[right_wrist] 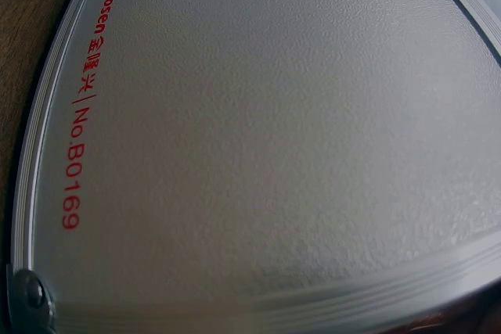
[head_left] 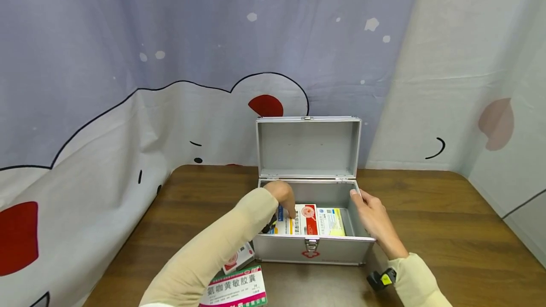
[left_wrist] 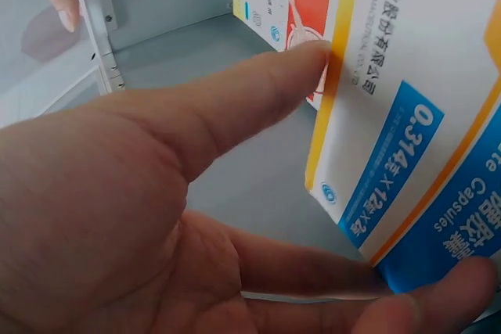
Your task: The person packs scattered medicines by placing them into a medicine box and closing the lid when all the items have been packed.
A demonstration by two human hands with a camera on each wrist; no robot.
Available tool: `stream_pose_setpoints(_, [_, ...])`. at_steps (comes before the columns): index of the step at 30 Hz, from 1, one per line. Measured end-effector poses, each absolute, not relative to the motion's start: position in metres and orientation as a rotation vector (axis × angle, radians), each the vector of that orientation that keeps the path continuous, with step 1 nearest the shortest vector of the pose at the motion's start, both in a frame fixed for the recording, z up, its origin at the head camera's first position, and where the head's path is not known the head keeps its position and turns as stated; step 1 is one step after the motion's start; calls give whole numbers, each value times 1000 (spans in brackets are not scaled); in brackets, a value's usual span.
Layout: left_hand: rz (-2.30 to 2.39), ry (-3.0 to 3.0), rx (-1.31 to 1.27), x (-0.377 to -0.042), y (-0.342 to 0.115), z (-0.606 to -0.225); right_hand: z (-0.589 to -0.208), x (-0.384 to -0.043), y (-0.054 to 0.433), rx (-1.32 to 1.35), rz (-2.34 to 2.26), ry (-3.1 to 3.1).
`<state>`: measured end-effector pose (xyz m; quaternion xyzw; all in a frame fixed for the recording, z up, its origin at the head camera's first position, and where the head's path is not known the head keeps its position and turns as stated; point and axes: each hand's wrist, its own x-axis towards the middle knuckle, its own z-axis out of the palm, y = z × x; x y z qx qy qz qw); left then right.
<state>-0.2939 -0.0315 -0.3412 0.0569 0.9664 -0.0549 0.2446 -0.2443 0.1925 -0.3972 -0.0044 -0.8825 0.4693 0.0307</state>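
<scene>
A silver metal first-aid case (head_left: 283, 250) stands on the table with its lid (head_left: 309, 149) raised. My left hand (head_left: 282, 194) reaches down inside its left part. There the thumb and fingers pinch opposite edges of a white, blue and yellow capsule box (left_wrist: 407, 107). Beside that box, a red-and-white medicine box (head_left: 310, 219) and a yellow-and-white medicine box (head_left: 330, 221) sit in the case. My right hand (head_left: 375, 213) grips the case's right wall, thumb over the rim and fingers outside. The right wrist view shows the case's metal panel (right_wrist: 266, 131) with red lettering; no fingers show there.
On the table (head_left: 426, 217), left of the case's front, lie a white, pink and green capsule box (head_left: 236, 288) and a smaller red-and-white box (head_left: 244, 256), partly behind my left sleeve. A printed curtain (head_left: 192, 122) hangs behind the table.
</scene>
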Motion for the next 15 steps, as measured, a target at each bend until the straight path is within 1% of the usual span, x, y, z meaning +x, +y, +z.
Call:
stream_pose_setpoints(7, [-152,2632,212,-284,-37,-331,-398,-242,192,-14,1469,-2725])
stream_pose_setpoints(15, [75,2574,335,-266,-47,-302,-396,-244,193,-2,1452,-2720])
